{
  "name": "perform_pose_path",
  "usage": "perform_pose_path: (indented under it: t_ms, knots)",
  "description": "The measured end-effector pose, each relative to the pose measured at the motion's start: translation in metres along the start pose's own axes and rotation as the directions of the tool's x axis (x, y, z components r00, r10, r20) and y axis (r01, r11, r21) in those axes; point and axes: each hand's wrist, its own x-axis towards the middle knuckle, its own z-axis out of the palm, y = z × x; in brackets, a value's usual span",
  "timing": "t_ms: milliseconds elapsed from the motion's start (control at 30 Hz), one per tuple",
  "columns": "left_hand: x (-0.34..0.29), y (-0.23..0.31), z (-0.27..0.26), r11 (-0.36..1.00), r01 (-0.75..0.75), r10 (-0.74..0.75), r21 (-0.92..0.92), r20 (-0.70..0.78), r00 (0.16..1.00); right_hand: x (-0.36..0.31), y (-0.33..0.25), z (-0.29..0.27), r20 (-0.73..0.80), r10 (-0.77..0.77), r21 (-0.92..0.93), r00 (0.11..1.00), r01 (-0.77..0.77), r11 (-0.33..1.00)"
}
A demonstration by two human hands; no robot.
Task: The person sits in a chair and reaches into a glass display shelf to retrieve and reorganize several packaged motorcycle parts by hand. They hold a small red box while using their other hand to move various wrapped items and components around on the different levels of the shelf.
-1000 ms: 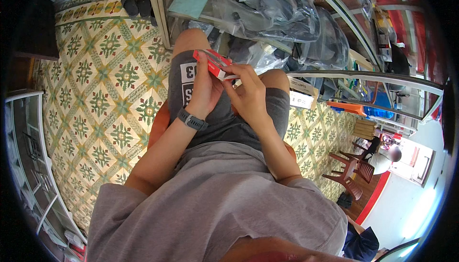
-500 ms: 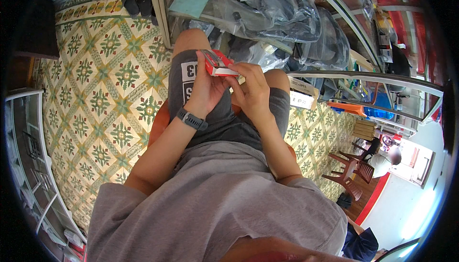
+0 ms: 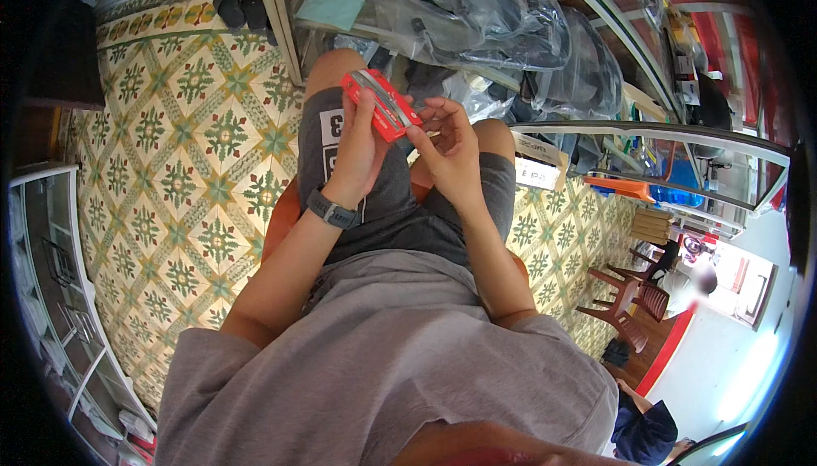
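Note:
Above my lap is a small red box with a grey stripe along its top, tilted with one broad side up. My left hand holds it, thumb laid over the upper face and the other fingers hidden beneath. A dark watch is on my left wrist. At the box's right end is my right hand, its thumb tip at the corner, touching or nearly so. Its other fingers are half bent and apart from the thumb, with nothing between them.
Beyond my knees, plastic-wrapped black parts lie on a glass display case with a pale green sheet. A cardboard box sits beside my right knee. Brown plastic chairs and other people are to the right; black sandals lie far left.
The red box has turned so its striped broad face shows more fully. My right hand's fingers have come away from its end and spread. My left hand keeps its hold.

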Motion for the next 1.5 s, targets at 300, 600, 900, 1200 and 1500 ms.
perform_pose_path:
  t_ms: [300,600,900,1200,1500]
  knots:
    - [-0.012,-0.008,0.004,0.356,-0.503,0.471,0.788,0.314,0.825,-0.009,0.019,-0.007,0.281,0.144,0.646,0.949,-0.298,0.703]
    - [-0.017,-0.005,0.008,0.175,-0.501,0.318,0.848,0.433,0.843,-0.001,-0.018,-0.024,0.295,0.180,0.254,0.938,-0.259,0.932]
    - [-0.016,-0.026,-0.012,0.039,-0.459,0.054,0.888,0.456,0.888,0.133,-0.177,-0.119,0.004,-0.600,-0.403,0.800,0.551,0.731]
    - [-0.020,-0.048,-0.046,-0.323,-0.491,-0.204,0.810,0.447,0.871,0.411,-0.197,-0.203,0.278,-0.474,-0.763,0.836,0.492,0.420]
    - [-0.024,-0.054,-0.042,-0.229,-0.468,-0.200,0.854,0.429,0.881,0.473,-0.183,-0.219,0.239,-0.317,-0.884,0.918,0.341,0.321]
